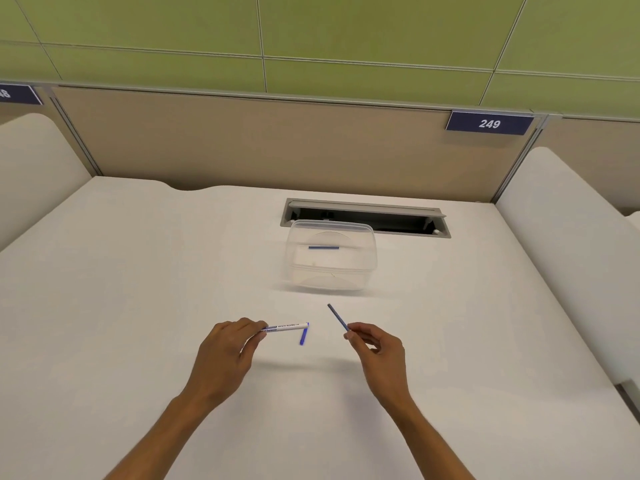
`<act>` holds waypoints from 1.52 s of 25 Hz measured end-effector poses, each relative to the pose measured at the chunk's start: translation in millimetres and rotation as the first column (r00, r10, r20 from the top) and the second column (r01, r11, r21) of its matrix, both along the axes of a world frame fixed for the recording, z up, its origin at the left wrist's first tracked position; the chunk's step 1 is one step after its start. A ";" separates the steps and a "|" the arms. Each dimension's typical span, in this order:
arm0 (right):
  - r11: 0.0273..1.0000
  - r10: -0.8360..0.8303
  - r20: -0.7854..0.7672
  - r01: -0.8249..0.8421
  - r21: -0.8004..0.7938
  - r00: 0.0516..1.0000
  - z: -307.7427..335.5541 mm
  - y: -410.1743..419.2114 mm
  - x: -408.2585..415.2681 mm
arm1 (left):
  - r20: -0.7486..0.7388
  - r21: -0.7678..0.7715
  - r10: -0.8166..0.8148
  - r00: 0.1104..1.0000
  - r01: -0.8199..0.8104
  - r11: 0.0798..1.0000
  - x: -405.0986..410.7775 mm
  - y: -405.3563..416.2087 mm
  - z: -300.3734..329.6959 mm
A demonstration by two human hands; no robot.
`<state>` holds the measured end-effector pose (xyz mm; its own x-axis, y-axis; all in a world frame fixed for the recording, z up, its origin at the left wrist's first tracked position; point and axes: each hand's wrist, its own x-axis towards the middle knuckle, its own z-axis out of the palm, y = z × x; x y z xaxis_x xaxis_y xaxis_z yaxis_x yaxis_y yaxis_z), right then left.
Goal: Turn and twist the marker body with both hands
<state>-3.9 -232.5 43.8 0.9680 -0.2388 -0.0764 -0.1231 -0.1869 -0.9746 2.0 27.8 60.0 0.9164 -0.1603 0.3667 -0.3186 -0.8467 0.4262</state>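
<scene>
My left hand (227, 344) grips one end of a white whiteboard marker barrel (289, 326) just above the white desk, its open end pointing right. A short blue piece (303, 337) hangs or lies just below that open end. My right hand (375, 346) pinches the lower end of a thin dark blue rod (337, 317), which slants up and to the left. The two hands are a short gap apart. Beyond them stands a clear plastic container (367, 258) with another thin blue rod (323, 247) inside.
An open grey cable slot (440, 223) is set into the desk (138, 289) behind the container. Beige partition panels close the back, one with a label reading 249 (489, 123). White padded dividers (568, 244) rise on both sides.
</scene>
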 end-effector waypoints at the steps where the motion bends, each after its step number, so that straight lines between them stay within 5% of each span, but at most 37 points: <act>1: 1.000 0.002 0.008 -0.002 0.015 1.000 2.8 0.3 -2.5 | 0.002 -0.004 -0.005 1.000 0.005 1.000 0.2 -1.6 0.3; 17: 0.993 0.099 0.139 -0.089 -0.081 0.985 21.4 -4.0 -15.4 | -0.005 -0.012 -0.107 0.994 0.107 0.994 -0.2 -12.7 9.7; 22: 0.987 0.157 0.104 -0.159 0.012 0.982 27.0 3.3 -7.3 | -0.035 -0.032 -0.141 0.989 0.140 0.990 -3.2 -16.8 12.0; 31: 0.973 -0.090 0.159 0.053 0.225 0.983 30.9 29.5 -3.1 | -0.120 -0.149 -0.142 0.983 0.123 0.981 -4.4 -19.8 9.6; 38: 0.974 -0.105 0.144 0.072 0.215 0.984 28.1 38.0 -0.9 | -0.190 -0.215 -0.149 0.970 0.107 0.971 -4.3 -22.2 4.0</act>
<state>-4.9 -194.5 71.9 0.9477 -0.3187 0.0145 0.0243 0.0266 -0.9994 -2.3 5.6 64.0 0.9516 -0.2229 0.2115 -0.3073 -0.6944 0.6506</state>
